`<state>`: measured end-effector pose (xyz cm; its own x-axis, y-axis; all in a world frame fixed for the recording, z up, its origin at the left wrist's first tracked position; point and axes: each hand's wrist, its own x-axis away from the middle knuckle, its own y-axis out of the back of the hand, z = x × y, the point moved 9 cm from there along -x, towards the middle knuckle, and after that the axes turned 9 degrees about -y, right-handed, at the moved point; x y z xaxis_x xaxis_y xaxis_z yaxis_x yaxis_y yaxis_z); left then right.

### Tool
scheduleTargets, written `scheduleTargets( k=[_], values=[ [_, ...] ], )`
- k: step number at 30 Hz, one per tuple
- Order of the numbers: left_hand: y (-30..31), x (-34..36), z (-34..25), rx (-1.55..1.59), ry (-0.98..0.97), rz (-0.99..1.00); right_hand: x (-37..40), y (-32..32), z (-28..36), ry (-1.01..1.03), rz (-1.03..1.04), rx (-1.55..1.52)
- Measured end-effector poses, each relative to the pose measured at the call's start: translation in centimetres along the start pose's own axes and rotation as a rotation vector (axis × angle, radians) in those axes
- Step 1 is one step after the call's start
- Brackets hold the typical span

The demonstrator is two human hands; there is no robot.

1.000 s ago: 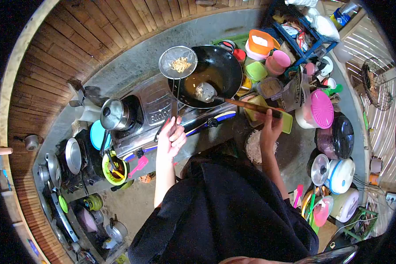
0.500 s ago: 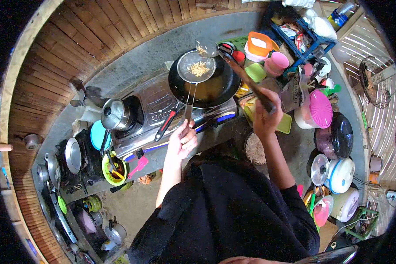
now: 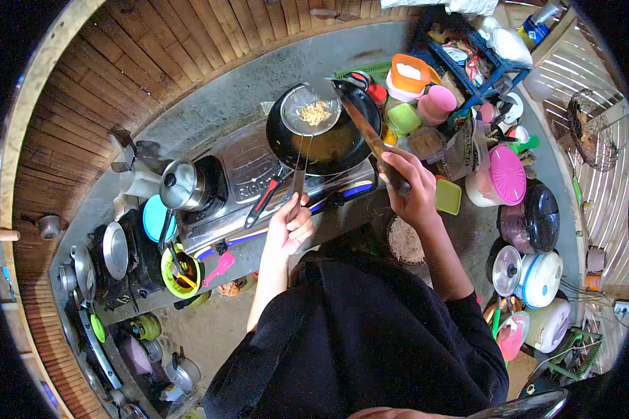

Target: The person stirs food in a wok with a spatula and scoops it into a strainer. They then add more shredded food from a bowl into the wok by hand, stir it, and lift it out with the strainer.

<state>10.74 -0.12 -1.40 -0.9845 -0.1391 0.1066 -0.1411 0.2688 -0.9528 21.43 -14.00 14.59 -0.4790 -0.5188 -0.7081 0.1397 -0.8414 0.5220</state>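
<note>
While my left hand (image 3: 291,228) grips the strainer (image 3: 290,115) above the wok (image 3: 360,143) and my right hand (image 3: 414,187) clasps the wooden-handled utensil (image 3: 362,124), a knock between them could spill the golden bits (image 3: 314,113)

On the metal top of the stove (image 3: 239,159) we can read large letters starting "RI", though we cannot make out the rest of the word for certain; the bag (image 3: 464,158) carries dark print and the blue pack (image 3: 532,32) pale marks, both too small and blurred for us to read
</note>
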Motion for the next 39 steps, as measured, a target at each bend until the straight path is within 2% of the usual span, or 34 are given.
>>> scheduleTargets(
  k=[1, 3, 7, 10, 13, 17, 19, 21, 23, 27, 29, 33, 35, 36, 39],
  values=[
    [0.0, 0.0, 0.0, -0.004, 0.002, 0.004, 0.1, -0.1, 0.0, -0.001, 0.000, 0.000],
    [-0.1, -0.1, -0.1, -0.009, 0.003, 0.006, 0.4, 0.7, 0.3, 0.045, -0.133, -0.011],
    [0.1, 0.0, -0.2, -0.015, -0.006, -0.022, 0.9, 1.4, -0.5, 0.006, -0.206, -0.002],
    [0.4, -0.2, -0.6, 0.040, -0.013, -0.010, 2.8, 3.5, -2.9, -0.122, -0.502, -0.114],
    [1.1, 0.1, -0.6, -0.058, -0.026, -0.054, 4.2, 4.2, -5.3, -0.338, -0.590, -0.169],
    [0.4, 0.0, -1.0, -0.013, -0.013, 0.001, 5.4, 4.0, -6.1, -0.426, -0.601, -0.136],
    [0.3, -0.2, -0.8, -0.021, 0.019, 0.029, 5.5, 3.2, -6.0, -0.501, -0.532, -0.208],
    [0.6, -0.3, -1.2, 0.045, 0.026, 0.011, 5.9, 3.2, -5.8, -0.490, -0.546, -0.154],
    [1.0, -0.4, -1.3, 0.110, 0.034, -0.008, 6.6, 3.0, -6.5, -0.556, -0.547, -0.242],
    [1.0, -0.8, -1.8, 0.043, 0.027, 0.034, 6.6, 3.4, -6.0, -0.500, -0.620, -0.211],
    [1.6, -0.9, -2.2, 0.099, 0.010, -0.028, 6.1, 2.4, -6.2, -0.540, -0.516, -0.251],
    [0.5, -0.9, -1.9, 0.017, 0.018, 0.049, 6.6, 0.5, -7.4, -0.649, -0.447, -0.267],
    [0.6, -0.9, -1.9, 0.009, 0.018, 0.049, 7.1, -0.5, -8.0, -0.711, -0.370, -0.093],
    [0.6, -0.9, -1.8, 0.010, 0.024, 0.046, 6.5, -0.8, -7.6, -0.608, -0.369, -0.055],
    [0.7, -0.9, -1.4, 0.006, 0.039, 0.053, 6.5, -2.0, -8.0, -0.660, -0.349, -0.156]
  ],
)
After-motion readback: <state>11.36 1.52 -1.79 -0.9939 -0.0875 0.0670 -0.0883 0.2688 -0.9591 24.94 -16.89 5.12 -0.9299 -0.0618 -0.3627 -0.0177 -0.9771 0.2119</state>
